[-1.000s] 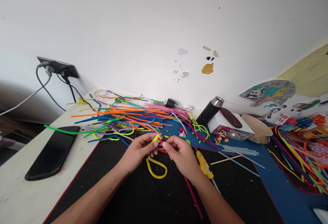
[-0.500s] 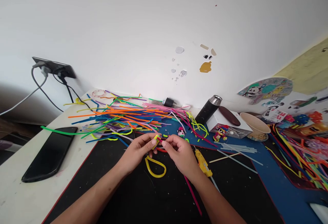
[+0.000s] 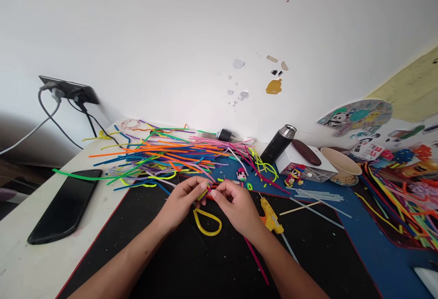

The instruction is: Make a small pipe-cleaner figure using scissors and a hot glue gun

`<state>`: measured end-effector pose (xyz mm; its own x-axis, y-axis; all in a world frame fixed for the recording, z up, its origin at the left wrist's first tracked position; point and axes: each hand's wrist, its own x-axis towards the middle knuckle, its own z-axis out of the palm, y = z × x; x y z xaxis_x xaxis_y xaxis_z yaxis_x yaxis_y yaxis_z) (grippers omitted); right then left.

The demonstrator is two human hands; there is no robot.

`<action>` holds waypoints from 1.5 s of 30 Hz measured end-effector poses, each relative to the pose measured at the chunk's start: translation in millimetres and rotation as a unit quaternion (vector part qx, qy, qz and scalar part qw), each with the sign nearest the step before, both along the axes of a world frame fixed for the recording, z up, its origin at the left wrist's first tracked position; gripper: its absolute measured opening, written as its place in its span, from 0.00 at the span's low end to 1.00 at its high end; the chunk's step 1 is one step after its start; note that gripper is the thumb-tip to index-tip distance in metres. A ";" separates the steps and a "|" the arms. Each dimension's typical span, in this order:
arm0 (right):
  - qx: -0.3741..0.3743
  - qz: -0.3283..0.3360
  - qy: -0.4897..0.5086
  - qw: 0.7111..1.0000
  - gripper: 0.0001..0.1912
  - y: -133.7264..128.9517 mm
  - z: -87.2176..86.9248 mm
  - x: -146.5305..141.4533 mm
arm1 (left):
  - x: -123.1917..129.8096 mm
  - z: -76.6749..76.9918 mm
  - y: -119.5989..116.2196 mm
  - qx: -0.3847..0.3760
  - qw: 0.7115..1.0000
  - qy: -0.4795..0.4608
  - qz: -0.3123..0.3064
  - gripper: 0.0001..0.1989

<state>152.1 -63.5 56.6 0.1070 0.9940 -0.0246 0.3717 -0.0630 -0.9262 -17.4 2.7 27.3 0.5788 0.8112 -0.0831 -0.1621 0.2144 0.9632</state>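
My left hand (image 3: 185, 202) pinches a small yellow-green pipe-cleaner piece (image 3: 203, 194) between thumb and fingers, above the black mat (image 3: 212, 267). Closed at the fingertips, my right hand (image 3: 238, 205) grips a magenta pipe cleaner (image 3: 210, 189) against that piece. The two hands almost touch. A magenta length (image 3: 257, 262) shows below my right wrist; whether it is the same strand is hidden. Under the hands lies a yellow loop-shaped handle (image 3: 208, 233), its upper part covered. To the right rests a yellow glue gun (image 3: 272, 217).
Many loose pipe cleaners (image 3: 164, 151) spread along the back. A phone (image 3: 66, 205) lies at left. Behind stand a black flask (image 3: 278, 144), a white box (image 3: 318, 169) and a bowl (image 3: 340, 164). Glue sticks (image 3: 320, 196) and a small figure (image 3: 294, 177) sit at right.
Both hands have shifted slightly left, and the yellow-green piece is turned and more covered by the fingers. The view has tilted a little; more of the glue gun shows.
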 end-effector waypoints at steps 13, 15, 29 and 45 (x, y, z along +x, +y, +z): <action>-0.009 0.019 0.036 0.999 0.11 0.3 -2.4 -0.3 | 3.4 -4.4 -1.8 -0.099 0.992 -0.077 0.006 0.18; -0.011 0.021 0.041 0.999 0.11 0.7 -2.6 -0.5 | 4.2 -3.9 -2.0 -0.114 0.990 -0.086 0.006 0.17; -0.001 0.013 0.026 1.000 0.11 1.7 -10.3 1.8 | 3.5 -7.8 -1.0 -0.179 0.979 -0.100 0.016 0.17; 0.003 0.019 0.038 0.999 0.10 -0.1 -12.7 -0.1 | -1.1 -1.3 -1.4 -0.224 0.969 -0.100 -0.001 0.25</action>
